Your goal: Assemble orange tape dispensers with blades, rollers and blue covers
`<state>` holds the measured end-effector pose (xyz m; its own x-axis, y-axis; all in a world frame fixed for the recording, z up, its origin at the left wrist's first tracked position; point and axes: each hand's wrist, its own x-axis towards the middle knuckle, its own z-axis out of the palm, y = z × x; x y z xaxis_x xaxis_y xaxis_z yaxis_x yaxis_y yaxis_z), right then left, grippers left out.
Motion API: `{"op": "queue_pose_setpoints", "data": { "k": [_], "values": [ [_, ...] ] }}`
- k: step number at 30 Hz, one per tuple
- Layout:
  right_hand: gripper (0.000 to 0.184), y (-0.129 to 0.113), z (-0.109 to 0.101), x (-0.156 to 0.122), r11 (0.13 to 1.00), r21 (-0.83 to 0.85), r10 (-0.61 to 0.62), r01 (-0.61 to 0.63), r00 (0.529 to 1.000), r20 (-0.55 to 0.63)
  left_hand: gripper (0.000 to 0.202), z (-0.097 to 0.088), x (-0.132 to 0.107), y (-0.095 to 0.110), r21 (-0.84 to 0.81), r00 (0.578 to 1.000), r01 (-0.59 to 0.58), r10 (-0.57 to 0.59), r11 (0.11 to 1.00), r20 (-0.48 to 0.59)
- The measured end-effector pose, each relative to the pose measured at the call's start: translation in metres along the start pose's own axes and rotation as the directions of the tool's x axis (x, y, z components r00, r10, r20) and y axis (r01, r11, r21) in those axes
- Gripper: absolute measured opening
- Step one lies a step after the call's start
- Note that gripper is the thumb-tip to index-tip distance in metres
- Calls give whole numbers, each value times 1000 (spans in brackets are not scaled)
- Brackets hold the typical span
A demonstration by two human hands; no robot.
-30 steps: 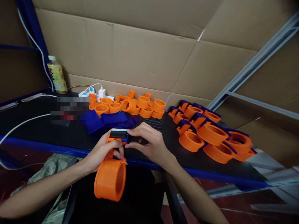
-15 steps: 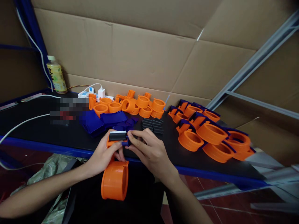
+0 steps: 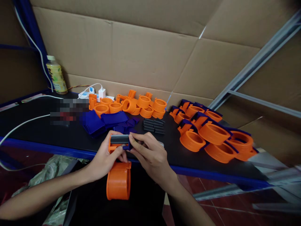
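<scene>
Orange holder (image 3: 118, 183) shifted rightward; right fingers (image 3: 141, 137) pinching it.

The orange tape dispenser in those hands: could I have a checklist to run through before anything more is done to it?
1. Orange tape dispenser supported: ok, the left hand grips its upper part.
2. Right hand at the dark blue piece: ok, fingertips at its right end.
3. Dark blue piece fully seated: cannot tell, fingers partly cover it.
4. Black roller present: ok, lying alongside the serrated blade.
5. Fingers well clear of the serrated blade: not ok, right fingertips are close to its end.
</scene>
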<state>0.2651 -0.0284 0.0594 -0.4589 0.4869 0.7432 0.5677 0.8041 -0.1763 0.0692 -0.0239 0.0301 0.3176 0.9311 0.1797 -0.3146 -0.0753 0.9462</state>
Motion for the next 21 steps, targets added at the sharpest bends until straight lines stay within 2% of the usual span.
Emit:
{"op": "queue_pose_setpoints", "data": {
  "k": [2,5,8,11,13,15,18,21],
  "values": [
    [44,6,4,-1,999,43,8,-5,999,-53,38,-1,0,3,-155,996,31,-18,987,83],
    [42,15,6,1,994,108,38,-26,993,-109,44,-2,1,11,-387,974,96,-6,917,227],
    [38,16,-4,5,987,146,76,-62,992,-97,42,-4,2,16,-436,964,127,-7,891,266],
    [37,5,-24,6,983,135,133,-128,991,-32,52,-7,4,15,-386,968,80,20,919,249],
    [36,-9,-36,5,977,140,165,-161,986,-15,59,-10,4,13,-348,981,18,51,937,187],
    [33,-24,-43,2,979,134,151,-151,989,10,57,-13,3,13,-312,992,-34,69,950,104],
    [36,-45,-40,-2,992,59,103,-112,986,129,51,-16,1,14,-287,998,-45,57,957,36],
    [22,-52,-30,-2,996,-44,78,-71,979,188,50,-15,1,16,-283,999,-41,49,958,24]
  ]
}}
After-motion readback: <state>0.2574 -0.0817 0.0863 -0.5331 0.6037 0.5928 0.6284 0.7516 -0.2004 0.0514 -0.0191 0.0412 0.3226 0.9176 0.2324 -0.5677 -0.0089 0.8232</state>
